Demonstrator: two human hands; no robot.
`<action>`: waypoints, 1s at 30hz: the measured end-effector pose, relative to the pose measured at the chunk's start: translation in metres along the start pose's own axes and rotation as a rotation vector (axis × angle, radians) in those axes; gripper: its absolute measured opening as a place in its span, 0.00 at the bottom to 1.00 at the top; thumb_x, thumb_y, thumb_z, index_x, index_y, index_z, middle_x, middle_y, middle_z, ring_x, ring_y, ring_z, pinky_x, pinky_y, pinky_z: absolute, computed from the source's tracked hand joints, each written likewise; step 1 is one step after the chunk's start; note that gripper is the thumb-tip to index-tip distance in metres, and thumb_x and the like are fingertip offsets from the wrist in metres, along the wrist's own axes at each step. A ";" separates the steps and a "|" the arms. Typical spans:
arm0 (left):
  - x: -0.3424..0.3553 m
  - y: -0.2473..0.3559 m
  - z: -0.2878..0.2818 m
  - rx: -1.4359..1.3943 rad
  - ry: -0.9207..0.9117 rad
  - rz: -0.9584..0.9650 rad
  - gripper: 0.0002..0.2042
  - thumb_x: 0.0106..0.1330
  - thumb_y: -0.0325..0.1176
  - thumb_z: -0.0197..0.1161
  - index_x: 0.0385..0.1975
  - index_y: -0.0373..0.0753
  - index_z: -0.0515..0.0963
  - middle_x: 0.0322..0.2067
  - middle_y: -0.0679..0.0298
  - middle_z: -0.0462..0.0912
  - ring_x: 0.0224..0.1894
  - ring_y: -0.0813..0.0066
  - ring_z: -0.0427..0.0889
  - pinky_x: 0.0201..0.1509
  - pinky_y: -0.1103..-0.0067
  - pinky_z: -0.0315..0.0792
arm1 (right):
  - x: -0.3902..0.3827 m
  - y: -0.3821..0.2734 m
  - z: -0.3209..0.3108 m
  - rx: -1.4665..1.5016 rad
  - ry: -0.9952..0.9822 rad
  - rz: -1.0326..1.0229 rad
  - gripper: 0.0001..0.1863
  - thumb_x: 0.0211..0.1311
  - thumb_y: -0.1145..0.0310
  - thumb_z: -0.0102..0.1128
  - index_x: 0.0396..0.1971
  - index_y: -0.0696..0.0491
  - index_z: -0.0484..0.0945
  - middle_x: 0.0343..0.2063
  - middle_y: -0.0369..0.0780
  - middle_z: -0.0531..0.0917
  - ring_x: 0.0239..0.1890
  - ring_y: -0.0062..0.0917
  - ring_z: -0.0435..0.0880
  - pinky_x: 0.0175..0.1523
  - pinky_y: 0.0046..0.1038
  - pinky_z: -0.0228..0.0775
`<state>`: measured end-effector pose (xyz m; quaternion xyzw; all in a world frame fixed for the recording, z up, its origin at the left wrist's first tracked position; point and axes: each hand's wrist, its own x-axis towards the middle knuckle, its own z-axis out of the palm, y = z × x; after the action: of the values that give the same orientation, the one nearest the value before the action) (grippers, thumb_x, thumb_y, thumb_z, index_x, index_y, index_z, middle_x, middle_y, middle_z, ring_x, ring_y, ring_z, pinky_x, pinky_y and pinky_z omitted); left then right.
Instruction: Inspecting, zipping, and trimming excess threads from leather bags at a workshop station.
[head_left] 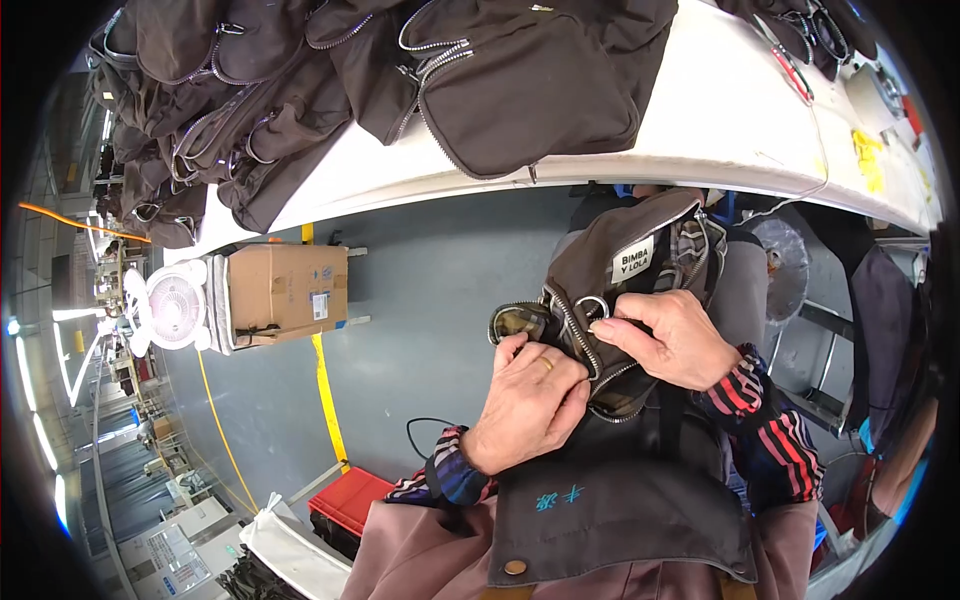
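Here, the dark brown bag [585, 262] is held above the lap, its long axis slanted roughly from one o'clock to seven. Its lower end is flanked by both hands: the left hand [535, 400] is placed at about seven o'clock from the bag's middle, the right hand [675, 340] at about four. The metal ring [601, 301] is set at roughly eleven o'clock from the right thumb tip, just beside it, so the right hand is the nearer one. The right thumb and forefinger are closed on a part of the bag; whether the ring or the fabric edge is pinched cannot be told. By the curled left fingers, the edge is gripped near a folded plaid flap [520, 321].

The outer cloth is matt and softly creased, curved along its open zip [574, 335], whose teeth are silvery and coarse. Checked lining [690, 240] is exposed towards one o'clock, beside a flat, rectangular white label [633, 260]. At eleven o'clock, similar limp, dark bags [530, 85] are heaped on a smooth white table [740, 130].
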<state>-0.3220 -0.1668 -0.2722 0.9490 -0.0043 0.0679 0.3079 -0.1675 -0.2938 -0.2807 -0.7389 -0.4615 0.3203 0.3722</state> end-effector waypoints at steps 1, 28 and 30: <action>0.008 0.004 -0.005 -0.052 0.020 -0.058 0.05 0.51 0.29 0.59 0.25 0.39 0.70 0.23 0.64 0.72 0.31 0.66 0.71 0.48 0.70 0.58 | -0.002 -0.001 0.000 0.152 0.038 0.046 0.19 0.59 0.58 0.55 0.16 0.58 0.71 0.10 0.44 0.67 0.14 0.36 0.66 0.21 0.30 0.60; 0.032 0.021 -0.005 0.226 0.237 0.409 0.06 0.45 0.29 0.59 0.24 0.43 0.72 0.21 0.71 0.69 0.25 0.77 0.71 0.46 0.73 0.61 | -0.059 0.005 -0.017 0.900 0.182 -0.017 0.10 0.56 0.71 0.57 0.20 0.61 0.71 0.17 0.33 0.74 0.21 0.11 0.67 0.25 0.16 0.58; 0.030 0.018 -0.005 0.295 0.071 0.404 0.06 0.46 0.29 0.59 0.24 0.42 0.72 0.19 0.72 0.68 0.24 0.78 0.70 0.41 0.77 0.62 | -0.049 0.000 -0.021 0.797 0.103 0.220 0.12 0.56 0.68 0.60 0.21 0.61 0.73 0.18 0.34 0.76 0.22 0.11 0.70 0.26 0.16 0.62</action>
<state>-0.2943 -0.1777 -0.2538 0.9606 -0.1730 0.1611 0.1462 -0.1681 -0.3444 -0.2636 -0.5967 -0.2007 0.4745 0.6152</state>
